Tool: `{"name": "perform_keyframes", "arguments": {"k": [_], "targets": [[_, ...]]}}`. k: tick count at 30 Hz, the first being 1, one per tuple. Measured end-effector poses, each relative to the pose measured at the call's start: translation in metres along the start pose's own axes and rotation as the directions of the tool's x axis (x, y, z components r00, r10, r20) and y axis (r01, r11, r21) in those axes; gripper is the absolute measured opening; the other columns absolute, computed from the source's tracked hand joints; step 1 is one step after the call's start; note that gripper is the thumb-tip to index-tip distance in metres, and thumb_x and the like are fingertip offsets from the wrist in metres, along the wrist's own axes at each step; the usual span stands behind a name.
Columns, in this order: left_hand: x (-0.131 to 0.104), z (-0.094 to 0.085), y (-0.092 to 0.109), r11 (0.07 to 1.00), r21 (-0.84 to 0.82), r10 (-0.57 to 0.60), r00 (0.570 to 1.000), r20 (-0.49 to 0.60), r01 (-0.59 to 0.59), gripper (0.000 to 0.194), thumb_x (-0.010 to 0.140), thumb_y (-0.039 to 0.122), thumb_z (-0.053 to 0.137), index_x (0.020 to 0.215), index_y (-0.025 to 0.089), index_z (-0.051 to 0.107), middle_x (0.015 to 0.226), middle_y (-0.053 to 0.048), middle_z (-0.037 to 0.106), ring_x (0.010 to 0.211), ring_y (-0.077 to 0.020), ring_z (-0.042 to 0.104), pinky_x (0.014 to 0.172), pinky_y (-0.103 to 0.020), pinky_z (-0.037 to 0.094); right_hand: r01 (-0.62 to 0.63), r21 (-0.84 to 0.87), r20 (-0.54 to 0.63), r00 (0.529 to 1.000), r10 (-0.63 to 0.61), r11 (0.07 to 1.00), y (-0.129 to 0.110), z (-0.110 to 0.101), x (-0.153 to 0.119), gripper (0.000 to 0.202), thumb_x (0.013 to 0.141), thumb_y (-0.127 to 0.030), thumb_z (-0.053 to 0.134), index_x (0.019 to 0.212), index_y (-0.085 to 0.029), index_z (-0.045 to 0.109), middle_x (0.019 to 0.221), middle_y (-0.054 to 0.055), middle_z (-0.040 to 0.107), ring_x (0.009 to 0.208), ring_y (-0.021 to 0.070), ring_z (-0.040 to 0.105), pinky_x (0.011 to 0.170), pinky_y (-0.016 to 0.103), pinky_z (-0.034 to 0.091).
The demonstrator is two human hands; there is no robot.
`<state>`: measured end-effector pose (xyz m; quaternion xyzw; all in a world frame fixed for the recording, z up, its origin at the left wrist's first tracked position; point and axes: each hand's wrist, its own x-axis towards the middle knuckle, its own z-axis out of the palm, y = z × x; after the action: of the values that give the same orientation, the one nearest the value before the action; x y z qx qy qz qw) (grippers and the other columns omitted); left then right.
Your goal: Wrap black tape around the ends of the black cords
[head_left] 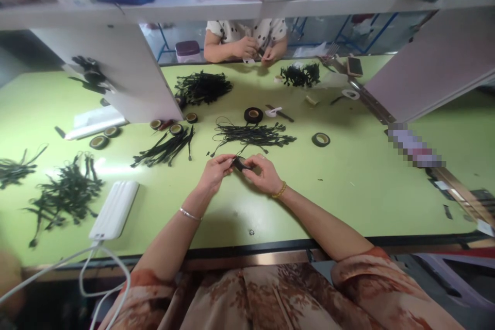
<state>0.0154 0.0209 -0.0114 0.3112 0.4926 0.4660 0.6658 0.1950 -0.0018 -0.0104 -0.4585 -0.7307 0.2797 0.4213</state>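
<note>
My right hand [265, 174] is closed around a roll of black tape [240, 164], tilted above the table. Against the roll's left side, the fingertips of my left hand [216, 170] pinch a thin black cable, mostly hidden by the fingers. Just beyond both hands lies a loose bundle of black cables [255, 135] with small connectors. Behind that bundle is a larger black tape roll [253, 115], lying flat. Another tape roll [320, 139] rests to the right.
More cable bunches [164, 149] and small tape rolls [99, 142] lie to the left. A white power bank [115, 210] with a white cord sits near my left forearm. Across the table, a person's hands [247, 47] hold a small dark item. White partitions [112, 72] flank the workspace beneath a shelf [232, 10].
</note>
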Motion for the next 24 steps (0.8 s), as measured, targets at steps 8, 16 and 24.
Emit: {"name": "perform_keyframes", "arguments": {"k": [8, 16, 24], "targets": [[-0.0023, 0.0006, -0.0029, 0.998, 0.002, 0.065, 0.996, 0.068, -0.065, 0.027, 0.064, 0.025, 0.083, 0.081, 0.012, 0.068, 0.064, -0.001, 0.065, 0.056, -0.0067, 0.055, 0.054, -0.019, 0.041, -0.049, -0.027, -0.018, 0.999, 0.049, 0.998, -0.0015, 0.0003, -0.0004, 0.011, 0.080, -0.031, 0.060, 0.075, -0.021, 0.058, 0.071, 0.002, 0.062, 0.070, 0.0182, 0.051, 0.068, 0.032, 0.040], [-0.0051, 0.0047, -0.0005, 0.998, 0.035, 0.043, 0.994, 0.097, -0.047, 0.029, 0.063, 0.027, 0.084, 0.081, 0.011, 0.068, 0.061, -0.001, 0.066, 0.054, -0.0071, 0.054, 0.054, -0.020, 0.041, -0.091, -0.011, -0.030, 0.995, 0.090, 0.996, 0.0028, -0.0001, 0.0009, 0.012, 0.079, -0.032, 0.060, 0.075, -0.021, 0.058, 0.072, 0.002, 0.063, 0.070, 0.0179, 0.052, 0.066, 0.031, 0.042], [-0.0038, 0.0026, 0.0004, 1.000, -0.023, -0.006, 0.994, 0.110, 0.009, 0.034, 0.061, 0.028, 0.087, 0.082, 0.011, 0.067, 0.064, -0.002, 0.067, 0.056, -0.0072, 0.056, 0.057, -0.020, 0.043, -0.089, 0.096, -0.067, 0.993, 0.096, 0.991, 0.0048, 0.0012, 0.0003, 0.015, 0.080, -0.034, 0.061, 0.075, -0.020, 0.059, 0.071, 0.003, 0.062, 0.067, 0.0172, 0.052, 0.063, 0.031, 0.041]]}}
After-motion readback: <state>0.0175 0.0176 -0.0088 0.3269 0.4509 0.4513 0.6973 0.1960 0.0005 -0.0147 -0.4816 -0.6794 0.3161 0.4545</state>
